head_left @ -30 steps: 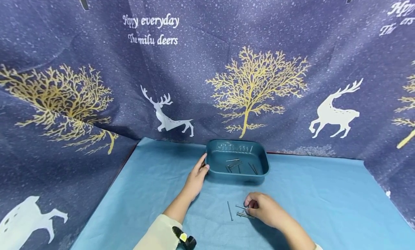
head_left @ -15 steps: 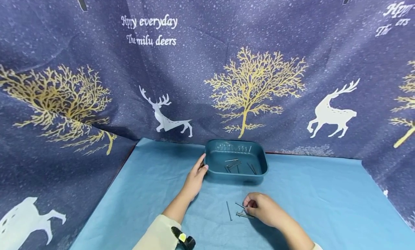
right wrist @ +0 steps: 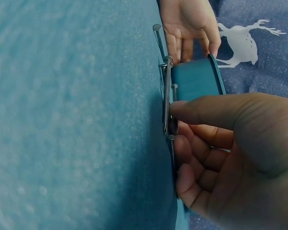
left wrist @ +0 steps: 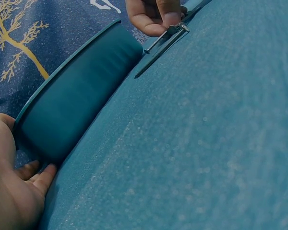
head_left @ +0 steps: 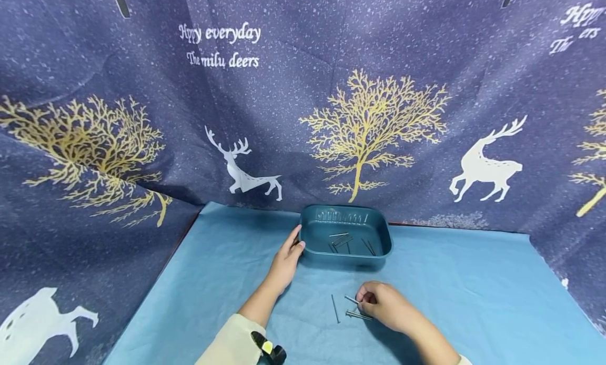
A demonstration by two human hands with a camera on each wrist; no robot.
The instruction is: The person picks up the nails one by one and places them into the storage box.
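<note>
One thin grey metal nail [head_left: 351, 299] is seemingly being picked up, right hand [head_left: 388, 306] pinching; left hand [head_left: 284, 266], fingers spread, is touching the rectangular teal tray [head_left: 347, 259] beyond. Lifting must clear neighbouring nails [head_left: 358, 315].

blue cloth [head_left: 454, 291] gives wide passage right of tray [head_left: 347, 260]. left hand [head_left: 285, 265] blocks tray's left side. curtain [head_left: 284, 91] walls far edge. right hand [head_left: 388, 304], loose nails [head_left: 335, 308] obstruct near side. tray reachable from above, inner nails [head_left: 339, 234] on floor.
</note>
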